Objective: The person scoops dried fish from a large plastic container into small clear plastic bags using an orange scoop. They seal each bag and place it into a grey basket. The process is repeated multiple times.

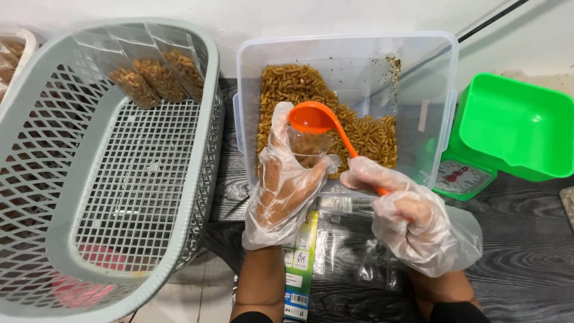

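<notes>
Your left hand (pixel 281 185), in a loose clear plastic glove, held a small clear bag (pixel 308 146) upright over the clear plastic tub (pixel 439 96), fingers curled round the bag's sides and thumb pressed against its near face, so that its mouth stayed open under the scoop. Your right hand (pixel 406 218), gloved the same way, had its fingers closed together round the end of the handle of the orange ladle (pixel 314 118), whose bowl sat tilted at the bag's mouth, touching or just above it; I could not tell which. Holding the bag above the tub looked sensible, since anything that slipped off the ladle would fall back among the brown seasoned snack pieces (pixel 371 137) heaped on the tub's floor, mostly towards its left and near side. Some pieces already showed inside the bag. To your left stood a grey lattice basket (pixel 78 197) with three filled bags (pixel 158 75) leaning against its far wall, close enough to reach without shifting your arm far. To your right a green kitchen scale (pixel 514 128) with its tray and dial stood just beside the tub. Under your wrists, on the dark wood-grain table (pixel 526 251), lay a sheaf of empty clear bags (pixel 353 251) and a green printed packet (pixel 299 269), near at hand.
</notes>
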